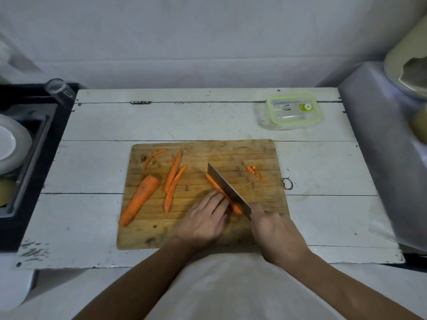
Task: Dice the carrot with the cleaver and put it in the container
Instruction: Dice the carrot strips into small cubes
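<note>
White table [92,158], cutting board [161,232]: few dice [254,172] cut; carrot strip [213,181] pinned by flat-fingered left hand [203,218]; cleaver [227,189] gripped by right hand [275,232]; container [293,112] lidded, unfilled.

Home kitchen; wooden chopping board [231,155], plates [11,144] in sink [34,125]

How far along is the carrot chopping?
Early. A few diced bits lie on the board. The right hand runs the cleaver through a strip steadied by the left hand. Two strips, a big carrot piece and the lidded container wait.
</note>
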`<action>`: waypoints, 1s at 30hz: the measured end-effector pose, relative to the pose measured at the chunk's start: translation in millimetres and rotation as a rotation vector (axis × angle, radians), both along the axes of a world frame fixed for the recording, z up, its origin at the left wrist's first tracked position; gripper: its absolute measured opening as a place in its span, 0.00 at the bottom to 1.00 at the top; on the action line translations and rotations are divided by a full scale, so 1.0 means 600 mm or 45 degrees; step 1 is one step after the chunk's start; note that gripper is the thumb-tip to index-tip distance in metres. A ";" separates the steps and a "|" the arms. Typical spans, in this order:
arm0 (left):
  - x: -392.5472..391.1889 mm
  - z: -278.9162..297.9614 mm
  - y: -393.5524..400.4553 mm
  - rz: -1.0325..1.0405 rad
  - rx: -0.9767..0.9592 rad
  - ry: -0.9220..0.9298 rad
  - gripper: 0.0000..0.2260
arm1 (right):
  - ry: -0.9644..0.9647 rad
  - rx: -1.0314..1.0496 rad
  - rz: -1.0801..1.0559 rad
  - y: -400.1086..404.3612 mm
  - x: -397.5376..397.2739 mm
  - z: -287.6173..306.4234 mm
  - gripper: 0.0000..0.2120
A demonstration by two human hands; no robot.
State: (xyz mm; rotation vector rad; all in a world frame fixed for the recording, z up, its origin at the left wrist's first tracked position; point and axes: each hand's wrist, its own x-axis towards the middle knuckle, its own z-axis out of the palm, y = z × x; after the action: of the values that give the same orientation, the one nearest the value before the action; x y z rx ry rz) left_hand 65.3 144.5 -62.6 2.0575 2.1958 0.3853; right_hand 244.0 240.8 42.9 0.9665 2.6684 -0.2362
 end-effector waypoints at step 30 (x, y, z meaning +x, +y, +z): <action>-0.007 0.024 -0.011 -0.209 -0.194 0.110 0.23 | 0.244 0.028 -0.023 -0.005 0.025 -0.018 0.24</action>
State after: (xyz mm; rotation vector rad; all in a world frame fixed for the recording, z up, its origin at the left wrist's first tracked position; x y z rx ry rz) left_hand 61.2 138.1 -48.2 2.1863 2.0114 0.1112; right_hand 258.8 237.6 31.9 1.0228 2.8409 -0.3187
